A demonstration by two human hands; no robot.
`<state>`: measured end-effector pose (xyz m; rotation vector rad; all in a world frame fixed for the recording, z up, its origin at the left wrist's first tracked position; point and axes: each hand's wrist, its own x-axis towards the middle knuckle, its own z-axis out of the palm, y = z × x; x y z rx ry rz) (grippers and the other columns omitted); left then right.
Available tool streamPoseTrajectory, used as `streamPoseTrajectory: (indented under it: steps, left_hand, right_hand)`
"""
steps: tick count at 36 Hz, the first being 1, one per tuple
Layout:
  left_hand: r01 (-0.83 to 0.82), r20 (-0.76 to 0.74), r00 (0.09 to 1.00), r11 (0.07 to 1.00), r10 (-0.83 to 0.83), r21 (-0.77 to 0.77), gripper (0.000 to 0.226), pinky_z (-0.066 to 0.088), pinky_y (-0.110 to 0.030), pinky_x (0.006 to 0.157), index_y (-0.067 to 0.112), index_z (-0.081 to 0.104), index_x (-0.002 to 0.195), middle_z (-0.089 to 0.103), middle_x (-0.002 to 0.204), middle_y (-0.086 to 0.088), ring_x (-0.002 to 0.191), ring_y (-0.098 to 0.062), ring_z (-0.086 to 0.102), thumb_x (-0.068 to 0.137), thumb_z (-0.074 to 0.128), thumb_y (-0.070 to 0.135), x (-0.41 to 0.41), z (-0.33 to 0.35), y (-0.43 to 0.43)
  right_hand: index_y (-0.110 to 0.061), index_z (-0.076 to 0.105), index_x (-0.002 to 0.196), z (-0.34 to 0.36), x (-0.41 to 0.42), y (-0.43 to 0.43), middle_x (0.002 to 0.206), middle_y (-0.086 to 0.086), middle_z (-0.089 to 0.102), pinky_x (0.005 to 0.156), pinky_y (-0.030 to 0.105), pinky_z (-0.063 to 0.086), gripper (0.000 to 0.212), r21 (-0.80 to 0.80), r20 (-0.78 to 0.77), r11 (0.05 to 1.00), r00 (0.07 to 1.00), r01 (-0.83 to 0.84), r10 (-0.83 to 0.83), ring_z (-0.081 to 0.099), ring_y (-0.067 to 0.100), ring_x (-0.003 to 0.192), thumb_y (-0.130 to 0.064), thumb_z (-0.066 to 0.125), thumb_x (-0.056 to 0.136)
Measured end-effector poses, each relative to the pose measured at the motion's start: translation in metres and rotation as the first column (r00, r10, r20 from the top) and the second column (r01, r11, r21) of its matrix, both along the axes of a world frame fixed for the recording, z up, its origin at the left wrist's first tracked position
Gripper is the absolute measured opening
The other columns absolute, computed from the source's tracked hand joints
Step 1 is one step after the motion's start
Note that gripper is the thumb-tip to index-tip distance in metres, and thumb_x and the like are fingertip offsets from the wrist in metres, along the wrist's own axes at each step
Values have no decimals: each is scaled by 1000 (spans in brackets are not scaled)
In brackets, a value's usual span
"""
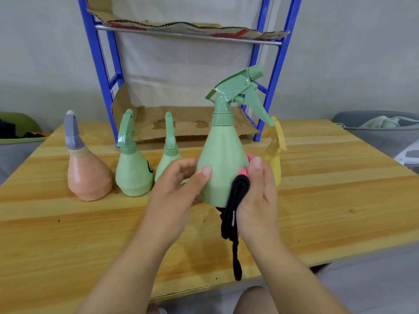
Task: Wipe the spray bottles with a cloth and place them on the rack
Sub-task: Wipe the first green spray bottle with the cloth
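Above the wooden counter (328,189), the green spray bottle (223,155) is gripped round its wide body by the left hand (174,189); a black cloth (240,191) is pinched against it by the right hand (260,196). Judged light, smooth, slippery.

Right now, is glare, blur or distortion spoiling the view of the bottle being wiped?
Head view: soft, even light, faint shadows on the wooden table; the held green spray bottle is sharp, no glare; the peach spray bottle shows slight sheen; wide-angle distortion bows the blue rack posts and table edges.
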<state>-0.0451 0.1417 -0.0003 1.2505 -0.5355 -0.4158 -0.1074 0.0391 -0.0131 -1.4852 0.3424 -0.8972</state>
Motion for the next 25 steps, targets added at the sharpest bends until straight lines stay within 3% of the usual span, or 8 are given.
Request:
streamPoseTrajectory:
  steps: [3, 6, 10, 13, 17, 19, 22, 25]
  left_hand:
    - [-59, 58, 997, 995, 55, 82, 53, 59, -31, 73, 27, 60, 103, 72, 101, 4, 90, -13, 70, 59, 86, 44, 2, -3, -1]
    - [-62, 28, 998, 998, 61, 33, 51, 59, -30, 71, 27, 62, 102, 74, 98, 3, 90, -18, 71, 56, 82, 34, 5, -4, 1]
    - [77, -18, 997, 994, -78, -75, 55, 57, -29, 69, 18, 67, 108, 73, 105, -5, 97, -23, 70, 56, 82, 33, 10, -2, 9]
    - [183, -19, 983, 978, -185, -100, 70, 56, -30, 72, 16, 67, 114, 70, 113, -7, 101, -24, 69, 53, 87, 44, 11, 0, 12]
    - [139, -52, 988, 988, -143, -70, 53, 57, -30, 69, 18, 66, 111, 68, 110, -3, 93, -18, 71, 62, 82, 29, 11, 3, 9]
    - [65, -44, 997, 997, -67, -46, 39, 58, -33, 66, 23, 66, 102, 67, 106, -3, 86, -16, 71, 66, 79, 26, 10, 3, 7]
    - [-5, 30, 1000, 1000, 5, -3, 40, 59, -36, 72, 29, 66, 100, 68, 110, 4, 91, -15, 70, 65, 83, 34, 6, 0, 4]
    - [-35, 89, 995, 999, 35, 6, 52, 58, -38, 78, 35, 65, 103, 69, 110, 11, 99, -20, 68, 54, 78, 42, 4, -4, 2]
  right_hand:
    - [-26, 53, 117, -2, 3, 1, 97, -13, 61, 76, 16, 48, 45, -125, -9, 992, 1000, 18, -20, 61, 1, 95, -57, 35, 88]
    - [-30, 53, 118, 0, 2, 1, 103, -14, 63, 77, 15, 49, 49, -151, -19, 988, 1000, -16, 14, 60, -1, 99, -60, 35, 84]
    - [-31, 65, 97, 11, -1, -11, 84, -24, 70, 77, 19, 53, 31, 61, -49, 987, 987, -150, 153, 65, -2, 87, -53, 43, 93]
    - [-30, 75, 81, 14, -2, -17, 90, -4, 74, 90, 38, 53, 38, 259, -12, 944, 977, -205, 215, 68, 20, 98, -57, 50, 69]
    - [-22, 65, 82, 11, -6, -14, 63, -17, 69, 59, 12, 52, 29, 216, 27, 958, 982, -187, 186, 65, -6, 65, -35, 42, 93]
    - [-22, 60, 83, 9, -7, -10, 56, -22, 64, 54, 6, 47, 32, 147, 28, 978, 989, -148, 145, 60, -12, 58, -28, 35, 102]
    - [-22, 61, 102, 4, -4, -1, 81, -10, 65, 63, 13, 49, 36, 49, 27, 997, 998, -55, 54, 63, -4, 74, -49, 38, 95]
    - [-24, 53, 119, -1, -2, 2, 101, -13, 64, 73, 15, 49, 40, -104, 29, 993, 998, -49, 53, 62, -1, 95, -51, 35, 95]
